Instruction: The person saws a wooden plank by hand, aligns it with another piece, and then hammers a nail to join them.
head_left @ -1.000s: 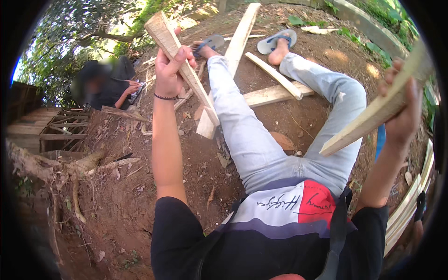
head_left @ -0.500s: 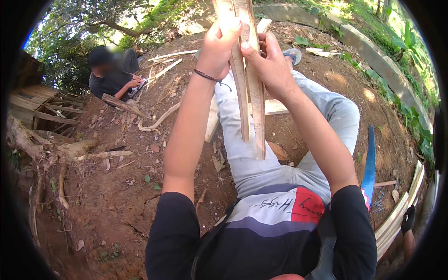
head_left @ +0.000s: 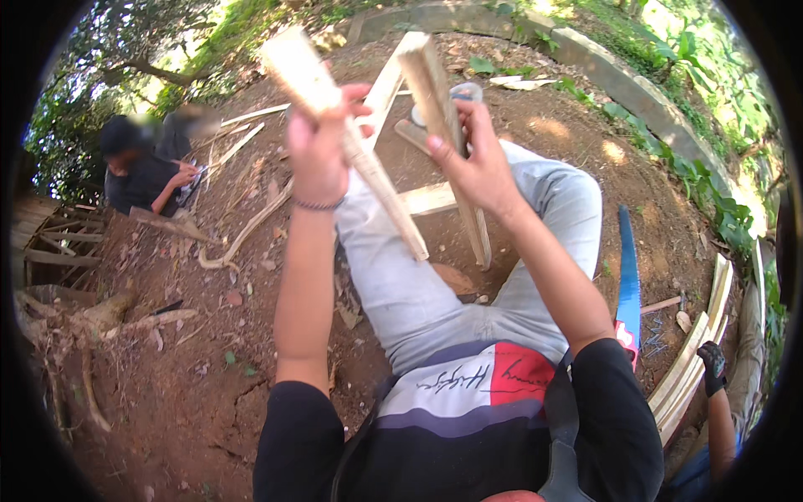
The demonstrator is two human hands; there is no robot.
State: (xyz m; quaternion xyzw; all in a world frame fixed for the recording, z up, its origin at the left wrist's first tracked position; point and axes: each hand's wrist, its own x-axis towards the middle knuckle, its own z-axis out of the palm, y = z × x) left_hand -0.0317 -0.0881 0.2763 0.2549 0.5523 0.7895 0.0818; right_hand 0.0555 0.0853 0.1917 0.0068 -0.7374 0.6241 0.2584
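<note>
My left hand (head_left: 319,155) is closed around a pale wooden slat (head_left: 386,194), which slants from the upper left down over my thigh. A second, darker-sided wooden slat (head_left: 433,88) is gripped by my right hand (head_left: 483,171), its lower end hanging between my legs. The two slats are apart, with a gap between them. Past my hands, a pale board (head_left: 386,94) and a short wooden crosspiece (head_left: 428,199) show near the ground between my legs; my hands and the slats hide part of them.
A blue handsaw (head_left: 629,259) lies to my right, near several nails (head_left: 657,339) and a stack of long strips (head_left: 690,368). A gloved hand (head_left: 713,366) of another person touches that stack. At the left a person (head_left: 138,171) sits by branches (head_left: 251,222).
The two slats, held close together before, are now spread apart. My left hand has moved left and down with its slat; my right hand has lowered slightly. The gloved hand has come further into view.
</note>
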